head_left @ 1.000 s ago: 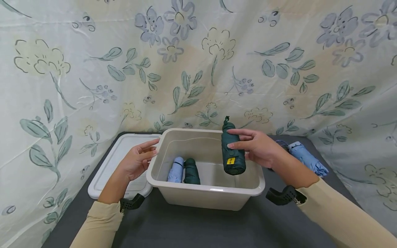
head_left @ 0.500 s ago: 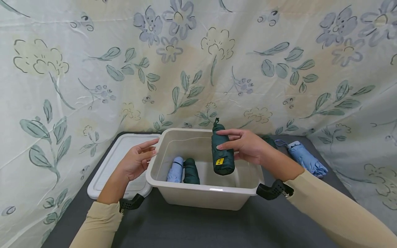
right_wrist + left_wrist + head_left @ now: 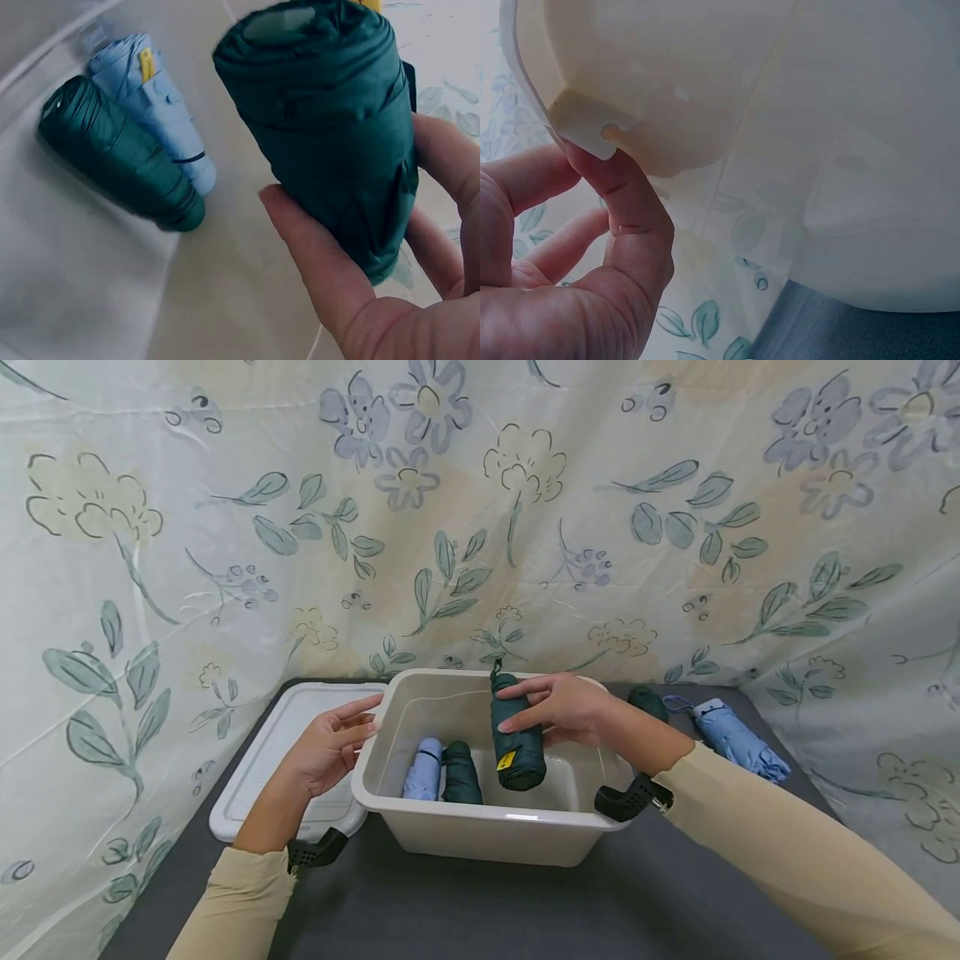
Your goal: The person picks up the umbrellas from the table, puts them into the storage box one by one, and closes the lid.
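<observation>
My right hand (image 3: 573,710) holds a dark green folded umbrella (image 3: 517,735) with a yellow tag, its loop end up, inside the opening of a beige plastic bin (image 3: 480,839). In the right wrist view, thumb and fingers wrap the green umbrella (image 3: 322,127). Lower in the bin, toward its left end, lie a light blue folded umbrella (image 3: 423,770) and another dark green one (image 3: 462,774), side by side. My left hand (image 3: 330,752) is at the bin's left rim; the left wrist view has its thumb and a finger pinching the rim (image 3: 585,135).
A white lid (image 3: 288,760) lies on the dark grey table (image 3: 480,910), left of the bin. Right of the bin are a blue folded umbrella (image 3: 738,739) and a dark green one (image 3: 647,700), partly behind the right arm. A flowered cloth (image 3: 480,527) hangs behind.
My right hand has carried the green umbrella leftward over the bin and slightly lower, closer to the two inside. The green one on the table has come into view. The left hand stays at the rim.
</observation>
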The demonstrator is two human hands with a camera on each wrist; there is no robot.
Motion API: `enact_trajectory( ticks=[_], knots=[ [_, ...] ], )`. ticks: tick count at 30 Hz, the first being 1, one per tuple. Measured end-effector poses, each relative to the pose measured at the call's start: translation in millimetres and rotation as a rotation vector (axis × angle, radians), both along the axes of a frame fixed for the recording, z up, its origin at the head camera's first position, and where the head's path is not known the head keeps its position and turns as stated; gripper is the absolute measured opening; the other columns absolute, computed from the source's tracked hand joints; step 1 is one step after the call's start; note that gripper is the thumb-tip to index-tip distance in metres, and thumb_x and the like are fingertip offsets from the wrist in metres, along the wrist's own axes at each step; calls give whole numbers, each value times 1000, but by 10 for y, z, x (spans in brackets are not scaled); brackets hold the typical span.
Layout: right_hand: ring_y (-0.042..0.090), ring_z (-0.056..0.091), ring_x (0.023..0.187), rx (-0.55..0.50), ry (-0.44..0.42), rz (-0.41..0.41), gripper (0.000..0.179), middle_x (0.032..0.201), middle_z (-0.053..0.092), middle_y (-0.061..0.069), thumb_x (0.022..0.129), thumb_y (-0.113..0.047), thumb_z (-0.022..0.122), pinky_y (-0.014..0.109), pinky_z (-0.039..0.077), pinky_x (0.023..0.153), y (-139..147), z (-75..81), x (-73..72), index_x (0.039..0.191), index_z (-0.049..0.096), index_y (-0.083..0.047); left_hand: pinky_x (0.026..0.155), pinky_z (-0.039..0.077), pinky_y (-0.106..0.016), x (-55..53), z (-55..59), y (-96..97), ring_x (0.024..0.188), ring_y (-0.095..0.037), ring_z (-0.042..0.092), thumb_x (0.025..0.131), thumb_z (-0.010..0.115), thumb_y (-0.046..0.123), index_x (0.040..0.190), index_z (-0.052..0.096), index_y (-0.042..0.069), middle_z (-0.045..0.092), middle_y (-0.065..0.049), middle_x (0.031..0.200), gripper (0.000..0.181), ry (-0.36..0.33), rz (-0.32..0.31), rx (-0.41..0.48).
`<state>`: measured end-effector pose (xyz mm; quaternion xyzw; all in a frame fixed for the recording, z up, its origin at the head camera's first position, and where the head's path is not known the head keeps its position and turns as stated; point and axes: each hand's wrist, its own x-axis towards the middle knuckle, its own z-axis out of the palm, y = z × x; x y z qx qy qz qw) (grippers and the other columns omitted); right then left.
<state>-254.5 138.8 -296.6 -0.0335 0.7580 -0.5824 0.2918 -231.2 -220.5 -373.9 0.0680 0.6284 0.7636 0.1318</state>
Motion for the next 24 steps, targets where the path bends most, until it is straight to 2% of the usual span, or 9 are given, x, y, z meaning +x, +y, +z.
enact_trajectory(
  ticks=[6,11,16,24],
  knots=[
    [33,68,114,72,-8,88,58,141,60,20,86,-8,82,49,61,92,-78,-89,-59,141,63,-13,85,63,-34,15,15,-2,98,-14,75,102,61,8,159,34,4,68,1,109,63,-1,1,-5],
    [31,71,107,127,-26,103,58,140,62,17,82,-9,86,46,63,87,-169,-143,-87,137,66,-14,85,63,-34,23,7,-8,98,-13,75,102,62,8,159,34,4,69,1,109,63,-2,7,-11],
    [32,71,106,152,-30,100,59,144,57,19,81,-9,87,46,63,86,-241,-182,-124,136,67,-13,85,63,-34,23,-10,-11,98,-13,75,102,61,8,158,36,4,69,2,108,62,7,9,-9],
    [30,71,104,221,-16,161,58,149,46,20,81,-9,87,44,64,84,-308,-269,-185,135,67,-10,84,63,-33,20,-23,3,96,-12,75,103,60,6,158,36,3,69,2,107,61,13,6,1]
  ],
)
